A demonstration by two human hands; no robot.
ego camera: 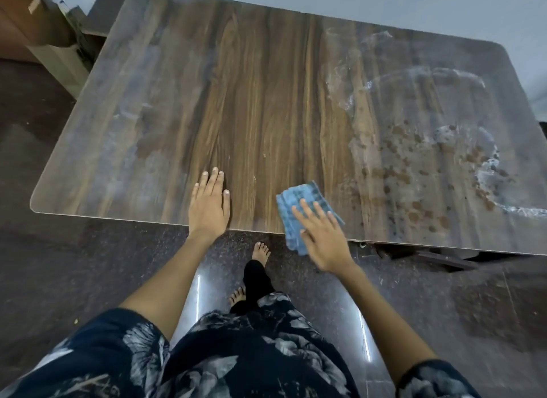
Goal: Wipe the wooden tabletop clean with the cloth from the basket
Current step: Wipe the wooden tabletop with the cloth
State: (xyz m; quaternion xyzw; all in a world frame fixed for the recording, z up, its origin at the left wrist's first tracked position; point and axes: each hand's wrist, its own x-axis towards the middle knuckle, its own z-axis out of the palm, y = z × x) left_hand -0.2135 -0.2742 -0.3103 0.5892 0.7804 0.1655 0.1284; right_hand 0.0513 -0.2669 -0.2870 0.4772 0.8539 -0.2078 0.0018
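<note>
The blue cloth (299,211) is pressed flat under the right hand (322,237) at the near edge of the wooden tabletop (266,86); the left hand (209,203) is laid flat, fingers straight, to its left.

Likely a home room: bare feet (260,251) on a polished stone floor (88,264) beside a dusty wooden table (251,101).

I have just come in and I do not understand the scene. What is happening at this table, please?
A person stands at the wooden tabletop and wipes it. The right hand presses a blue cloth flat at the near edge; the left hand rests flat beside it. The middle looks clean, but dusty smears and brown spots remain on the right.
</note>
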